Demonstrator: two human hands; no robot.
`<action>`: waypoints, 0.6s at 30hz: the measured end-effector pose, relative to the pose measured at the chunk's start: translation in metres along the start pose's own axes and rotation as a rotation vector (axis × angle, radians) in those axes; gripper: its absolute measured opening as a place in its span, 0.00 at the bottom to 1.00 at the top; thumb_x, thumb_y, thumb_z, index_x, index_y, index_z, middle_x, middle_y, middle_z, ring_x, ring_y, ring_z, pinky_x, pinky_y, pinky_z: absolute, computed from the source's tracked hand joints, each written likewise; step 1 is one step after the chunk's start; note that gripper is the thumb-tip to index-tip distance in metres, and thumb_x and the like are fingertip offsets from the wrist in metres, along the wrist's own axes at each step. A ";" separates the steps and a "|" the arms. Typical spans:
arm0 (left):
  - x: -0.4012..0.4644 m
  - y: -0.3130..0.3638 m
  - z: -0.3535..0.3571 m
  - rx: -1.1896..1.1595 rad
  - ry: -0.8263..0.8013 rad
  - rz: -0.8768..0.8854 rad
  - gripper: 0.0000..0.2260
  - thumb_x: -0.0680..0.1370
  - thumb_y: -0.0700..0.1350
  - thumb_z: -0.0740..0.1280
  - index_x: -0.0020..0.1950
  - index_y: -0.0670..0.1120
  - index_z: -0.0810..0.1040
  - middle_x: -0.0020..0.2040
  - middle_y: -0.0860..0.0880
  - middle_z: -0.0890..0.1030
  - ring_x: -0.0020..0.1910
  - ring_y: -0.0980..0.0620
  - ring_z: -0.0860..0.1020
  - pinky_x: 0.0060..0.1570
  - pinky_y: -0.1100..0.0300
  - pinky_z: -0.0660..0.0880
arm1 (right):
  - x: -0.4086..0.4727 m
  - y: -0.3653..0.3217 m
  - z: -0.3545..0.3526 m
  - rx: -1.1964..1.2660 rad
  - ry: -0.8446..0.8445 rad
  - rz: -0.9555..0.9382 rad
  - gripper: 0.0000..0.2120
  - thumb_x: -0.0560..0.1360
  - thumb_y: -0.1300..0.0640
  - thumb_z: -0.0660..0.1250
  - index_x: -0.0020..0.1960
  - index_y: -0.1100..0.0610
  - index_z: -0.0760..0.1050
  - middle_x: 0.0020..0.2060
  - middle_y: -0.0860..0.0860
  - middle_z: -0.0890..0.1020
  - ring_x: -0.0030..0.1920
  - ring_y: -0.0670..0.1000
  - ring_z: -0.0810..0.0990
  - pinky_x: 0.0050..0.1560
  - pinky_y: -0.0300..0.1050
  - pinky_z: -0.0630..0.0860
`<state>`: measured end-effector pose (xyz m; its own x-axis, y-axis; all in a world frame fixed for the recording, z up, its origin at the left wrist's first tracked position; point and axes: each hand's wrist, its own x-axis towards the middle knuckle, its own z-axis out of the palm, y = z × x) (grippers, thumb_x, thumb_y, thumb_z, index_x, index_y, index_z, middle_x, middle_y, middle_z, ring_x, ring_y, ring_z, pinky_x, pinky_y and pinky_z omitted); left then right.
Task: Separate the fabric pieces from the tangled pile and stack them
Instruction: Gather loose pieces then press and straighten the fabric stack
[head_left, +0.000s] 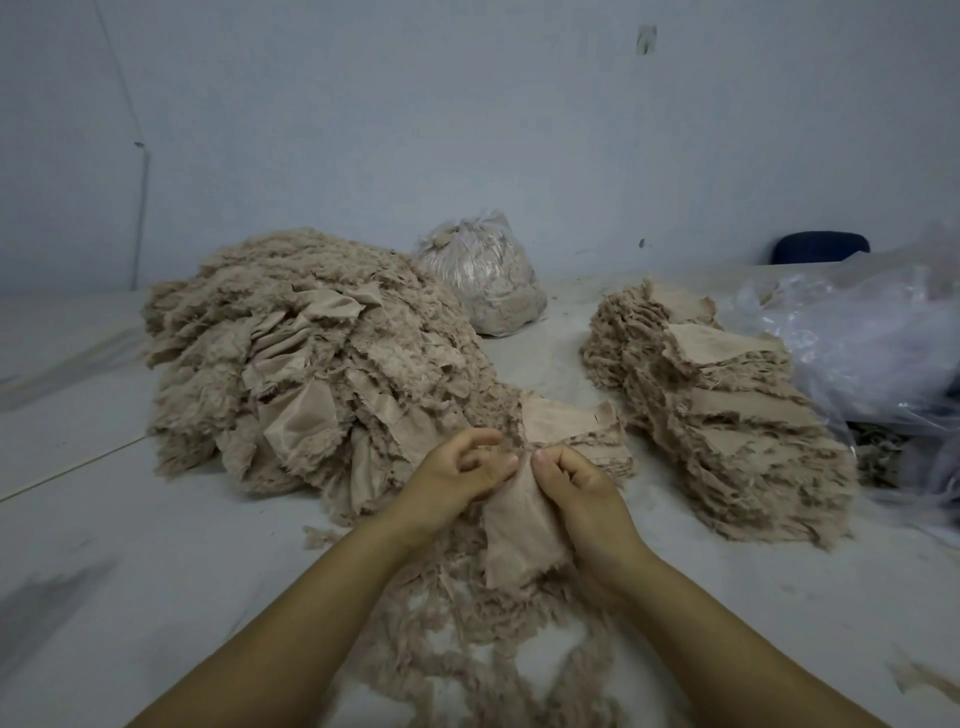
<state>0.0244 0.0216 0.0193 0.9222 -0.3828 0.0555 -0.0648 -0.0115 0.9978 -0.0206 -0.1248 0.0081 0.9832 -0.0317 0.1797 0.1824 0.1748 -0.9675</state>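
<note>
Progress, head view: roughly mid-task by my read. Tangled pile (311, 358) of frayed beige fabric pieces sits left of centre on the white table (130, 571) and looks bigger than the sorted stack (717, 410) toward the right edge, so most of the separating is left. A few loose pieces (571, 421) lie between the two heaps, touching the pile's near-right fringe. Stringy frayed offcuts (493, 623) trail toward the near edge between the forearms. At the far edge, a tied clear bag (483, 280) packed with the same material; crumpled clear plastic (872, 338) at the right edge, just behind the stack. Both hands are at the pile's near fringe, close together, thumbs nearly touching. Left hand (457, 478) has fingers curled, thumb and forefinger pinching the top edge of one fabric piece (519, 530). Right hand (582, 493) grips the same piece, thumb on top, fingers wrapped under it. Piece hangs down between the palms, lower end touching the offcuts; looks like it is being peeled apart, not yet stacked.
</note>
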 end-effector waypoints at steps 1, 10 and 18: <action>0.002 -0.001 0.003 -0.024 -0.002 -0.010 0.21 0.68 0.52 0.70 0.59 0.47 0.76 0.50 0.50 0.79 0.45 0.58 0.80 0.41 0.67 0.75 | 0.000 -0.001 -0.002 0.068 -0.032 0.033 0.13 0.77 0.55 0.64 0.34 0.52 0.77 0.34 0.54 0.75 0.37 0.53 0.71 0.41 0.47 0.69; 0.011 0.001 0.018 0.170 -0.005 0.149 0.05 0.78 0.38 0.65 0.44 0.43 0.79 0.38 0.50 0.80 0.38 0.57 0.77 0.39 0.66 0.74 | 0.009 -0.008 -0.011 -0.008 -0.087 0.189 0.20 0.71 0.43 0.68 0.44 0.61 0.82 0.41 0.57 0.84 0.41 0.52 0.83 0.40 0.42 0.79; 0.015 -0.007 -0.002 -0.089 0.396 0.007 0.07 0.80 0.47 0.63 0.45 0.46 0.76 0.23 0.57 0.72 0.21 0.59 0.66 0.19 0.68 0.61 | 0.011 -0.005 -0.007 -0.044 0.172 0.073 0.09 0.79 0.58 0.64 0.41 0.61 0.76 0.34 0.54 0.79 0.37 0.53 0.76 0.39 0.45 0.73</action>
<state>0.0391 0.0181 0.0136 0.9985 0.0030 0.0546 -0.0546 0.0769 0.9955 -0.0111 -0.1324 0.0134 0.9789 -0.1885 0.0793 0.1067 0.1399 -0.9844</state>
